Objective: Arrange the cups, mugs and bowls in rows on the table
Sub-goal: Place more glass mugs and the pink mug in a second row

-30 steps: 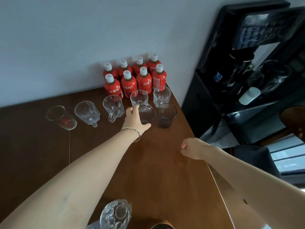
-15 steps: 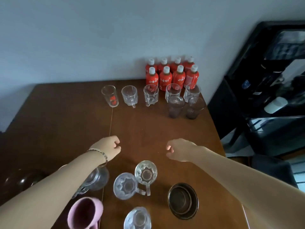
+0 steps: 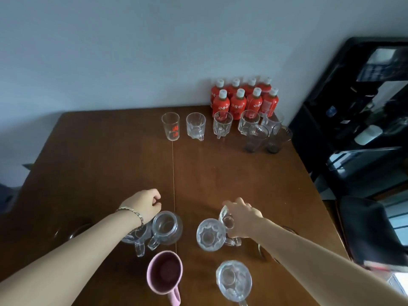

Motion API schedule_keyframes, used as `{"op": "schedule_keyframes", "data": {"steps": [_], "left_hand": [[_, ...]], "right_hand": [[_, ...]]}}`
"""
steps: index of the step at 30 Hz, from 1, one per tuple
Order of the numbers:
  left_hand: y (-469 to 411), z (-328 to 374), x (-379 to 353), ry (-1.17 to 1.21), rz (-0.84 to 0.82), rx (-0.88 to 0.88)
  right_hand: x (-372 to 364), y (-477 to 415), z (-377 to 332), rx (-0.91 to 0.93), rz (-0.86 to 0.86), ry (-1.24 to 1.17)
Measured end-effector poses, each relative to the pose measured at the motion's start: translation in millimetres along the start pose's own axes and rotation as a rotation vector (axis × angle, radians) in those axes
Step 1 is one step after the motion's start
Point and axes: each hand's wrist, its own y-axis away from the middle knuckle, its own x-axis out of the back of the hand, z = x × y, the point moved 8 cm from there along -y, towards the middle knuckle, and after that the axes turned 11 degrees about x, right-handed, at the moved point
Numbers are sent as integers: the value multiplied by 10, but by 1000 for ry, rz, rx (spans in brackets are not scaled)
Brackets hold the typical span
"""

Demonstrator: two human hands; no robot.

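On the brown table (image 3: 99, 162), a far row holds a red-printed tumbler (image 3: 170, 127), two glass mugs (image 3: 195, 127) (image 3: 222, 125) and two clear glasses (image 3: 248, 121). Two dark tumblers (image 3: 255, 138) stand in front of its right end. Near me are a round glass mug (image 3: 167, 228), a faceted glass mug (image 3: 209, 236), a pink mug (image 3: 164, 274) and another glass mug (image 3: 234, 280). My left hand (image 3: 143, 204) is a loose fist holding nothing, just behind the round mug. My right hand (image 3: 242, 215) grips a tilted glass mug (image 3: 225, 216).
Several red bottles (image 3: 242, 100) stand against the wall at the far right corner. A dark bowl (image 3: 265, 250) is mostly hidden under my right arm, and a dark glass dish (image 3: 75, 230) lies at the left. A black dispenser (image 3: 353, 107) and a dark chair (image 3: 371, 228) flank the table's right edge.
My left hand drew back from the far dark tumblers to the near cluster. My right hand opened from a fist and closed on a glass mug. The view dropped toward the near table.
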Motion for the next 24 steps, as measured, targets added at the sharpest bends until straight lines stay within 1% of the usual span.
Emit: {"op": "schedule_keyframes", "data": {"steps": [7, 11, 13, 15, 21, 24], "left_hand": [[-179, 81, -49, -38, -63, -54], [-359, 274, 69, -45, -49, -70], [-474, 378, 144, -4, -38, -64], [-590, 472, 216, 42, -30, -46], [-933, 651, 348, 55, -1, -10], [-1072, 653, 364, 70, -1, 21]], "right_hand": [[-41, 35, 21, -136, 123, -122], [84, 10, 178, -168, 70, -111], [260, -59, 288, -172, 36, -86], [536, -191, 408, -168, 47, -73], [1480, -907, 700, -89, 219, -47], [1742, -1281, 745, -29, 255, -42]]}}
